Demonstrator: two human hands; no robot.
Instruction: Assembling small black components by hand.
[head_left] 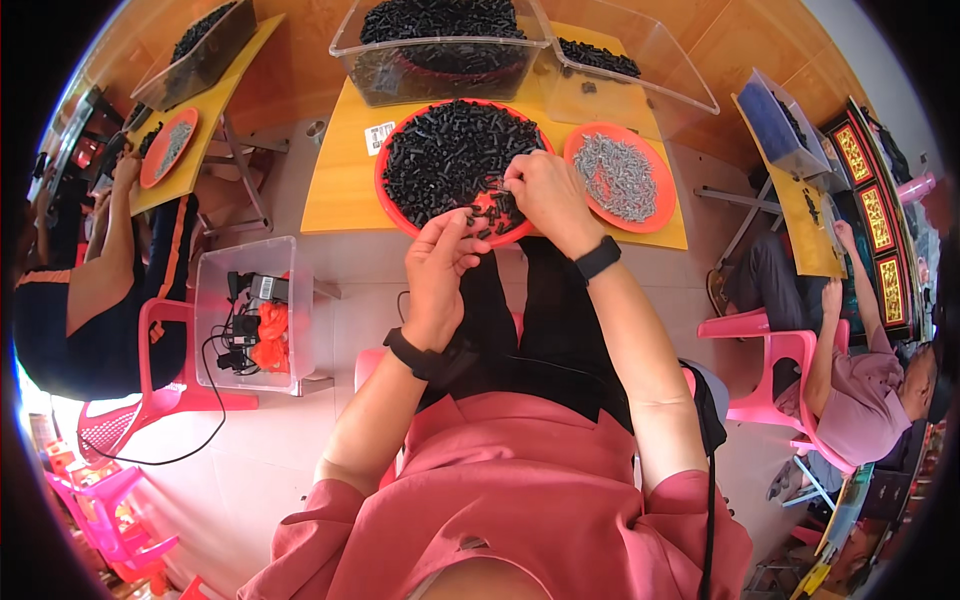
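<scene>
A round red tray (384,196) heaped with small black tube-like pieces (450,150) lies in front of me on a yellow table (335,190). Over its near edge, my left hand (437,268) has thumb and forefinger pinched together; whatever is between them is too small to name. Reaching over the tray's right side, my right hand (552,205) is closed at the fingertips, and what it grips is hidden. Loose black pieces lie beneath both hands, where the tray's red bottom shows. To the right, an orange-red plate (663,205) carries many small silver metal pieces (615,178).
Clear plastic bins (440,75) with black pieces stand at the table's back. On the floor at left, another clear bin (295,345) holds black adapters, cables and a red bag. People work at tables on both sides, seated on pink chairs (775,370).
</scene>
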